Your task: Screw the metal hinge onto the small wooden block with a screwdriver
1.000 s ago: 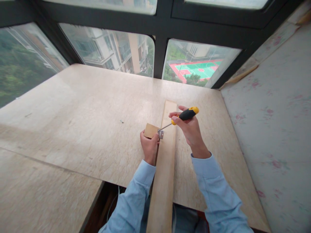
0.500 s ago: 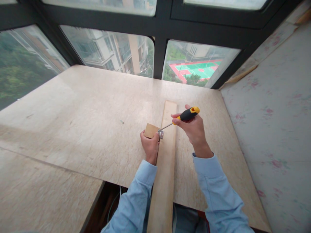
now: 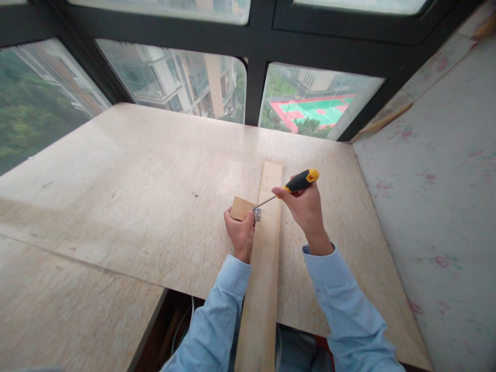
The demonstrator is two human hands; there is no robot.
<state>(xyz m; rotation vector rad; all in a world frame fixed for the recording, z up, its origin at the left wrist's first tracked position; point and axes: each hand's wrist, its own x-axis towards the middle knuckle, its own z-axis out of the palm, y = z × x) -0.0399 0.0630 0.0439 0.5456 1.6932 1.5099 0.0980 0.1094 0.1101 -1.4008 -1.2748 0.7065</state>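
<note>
My left hand [image 3: 240, 232] is closed around a small wooden block [image 3: 242, 208], its thumb close to a metal hinge [image 3: 258, 214]. That hinge sits where the block meets a long wooden board [image 3: 260, 274]. In my right hand [image 3: 306, 209] is a screwdriver [image 3: 301, 181] with a black and yellow handle. Its shaft slants down to the left, and the tip meets the hinge near the block. Whether a screw is under the tip is too small to tell.
The board lies on a marble-patterned countertop [image 3: 127, 196] and runs past its front edge. A tiny screw-like piece [image 3: 195, 194] lies left of the block. Dark window frames [image 3: 253, 93] close off the back, and a flowered wall [image 3: 434, 206] stands at the right.
My right hand has turned on the screwdriver handle, its fingers curling in and the wrist shifting slightly left. The handle has rotated; my left hand, block and board stay put.
</note>
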